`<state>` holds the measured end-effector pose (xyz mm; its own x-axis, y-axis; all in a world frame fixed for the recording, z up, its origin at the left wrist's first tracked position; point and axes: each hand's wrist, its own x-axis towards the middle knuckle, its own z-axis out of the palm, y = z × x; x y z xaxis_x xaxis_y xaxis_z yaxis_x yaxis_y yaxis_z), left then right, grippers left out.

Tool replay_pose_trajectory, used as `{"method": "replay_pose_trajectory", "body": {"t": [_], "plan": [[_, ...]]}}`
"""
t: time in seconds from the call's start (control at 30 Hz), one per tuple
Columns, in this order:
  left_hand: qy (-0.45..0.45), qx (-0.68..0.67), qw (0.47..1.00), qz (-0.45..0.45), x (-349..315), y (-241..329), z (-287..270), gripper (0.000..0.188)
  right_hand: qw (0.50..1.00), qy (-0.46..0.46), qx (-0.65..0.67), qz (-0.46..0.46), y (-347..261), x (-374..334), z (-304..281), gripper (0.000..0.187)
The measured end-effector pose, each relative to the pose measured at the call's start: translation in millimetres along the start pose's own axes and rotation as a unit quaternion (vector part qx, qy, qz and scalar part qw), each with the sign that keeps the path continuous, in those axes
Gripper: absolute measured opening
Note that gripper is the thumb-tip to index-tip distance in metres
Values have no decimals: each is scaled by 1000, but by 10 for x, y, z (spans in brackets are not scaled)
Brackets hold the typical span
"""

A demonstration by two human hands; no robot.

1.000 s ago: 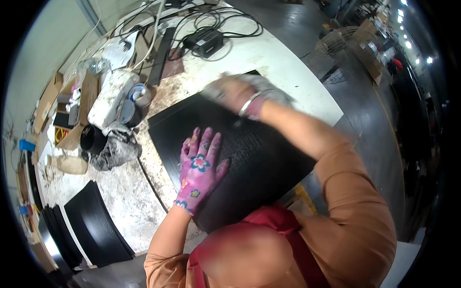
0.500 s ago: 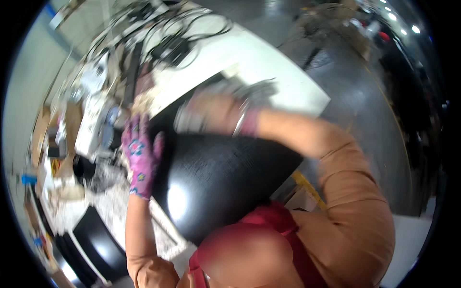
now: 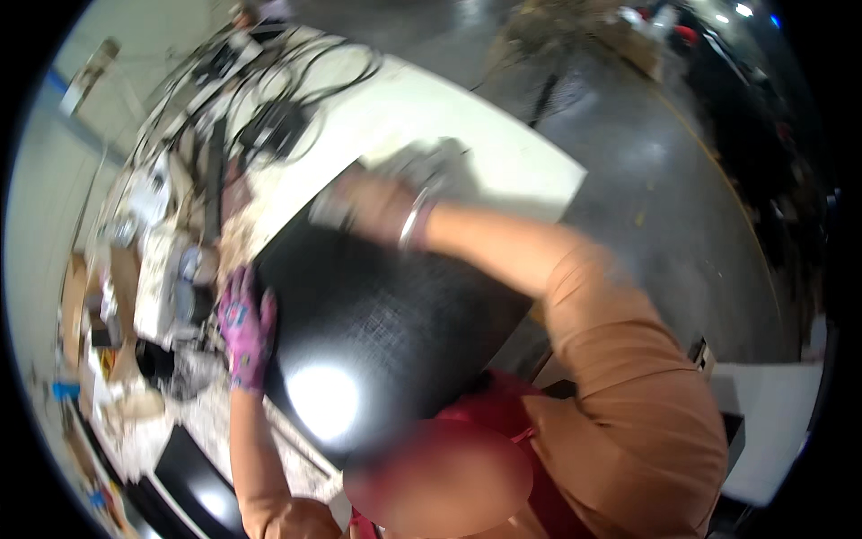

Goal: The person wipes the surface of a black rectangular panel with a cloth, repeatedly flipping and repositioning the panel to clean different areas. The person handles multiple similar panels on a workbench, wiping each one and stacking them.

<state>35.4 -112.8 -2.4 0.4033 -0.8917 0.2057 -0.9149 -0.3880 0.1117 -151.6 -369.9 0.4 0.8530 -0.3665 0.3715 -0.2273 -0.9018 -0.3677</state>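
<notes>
A glossy black panel (image 3: pixel 386 314) lies on the white worktable (image 3: pixel 503 135) in front of me. My left hand (image 3: pixel 245 328), in a pink flowered glove, rests flat along the panel's left edge with its fingers stretched out. Over the far part of the panel is my right hand (image 3: pixel 373 208), gloved and smeared by motion. Something greyish shows at its fingertips; blur hides whether this is a held pad or the glove itself. A pale band (image 3: pixel 414 218) circles that wrist. Beyond the hand, a grey patch on the tabletop may be a shadow.
Black cables and a dark box-shaped device (image 3: pixel 274 128) lie at the far left of the table. Boxes, a tape roll (image 3: pixel 197 265) and clutter crowd the left side. Another black panel (image 3: pixel 199 476) is at lower left. Grey floor (image 3: pixel 646 180) stretches to the right.
The whole view has shifted slightly. My right hand is still over the panel's far part, blurred in both frames. My left hand stays flat at the left edge.
</notes>
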Motion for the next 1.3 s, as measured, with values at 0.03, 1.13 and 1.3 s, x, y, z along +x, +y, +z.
{"method": "replay_pose_trajectory", "body": {"t": [0.03,1.13,1.3], "plan": [[-4,-5,1000,-3,39,66,-8,53,998,-48,13,38,218,121,-277,28],[-7,27,999,-24,-59,47,-70,51,956,-236,-22,-174,-372,-479,-551,14],[-14,10,1000,-18,-52,19,-63,53,994,-95,-5,59,21,226,-228,21]]}}
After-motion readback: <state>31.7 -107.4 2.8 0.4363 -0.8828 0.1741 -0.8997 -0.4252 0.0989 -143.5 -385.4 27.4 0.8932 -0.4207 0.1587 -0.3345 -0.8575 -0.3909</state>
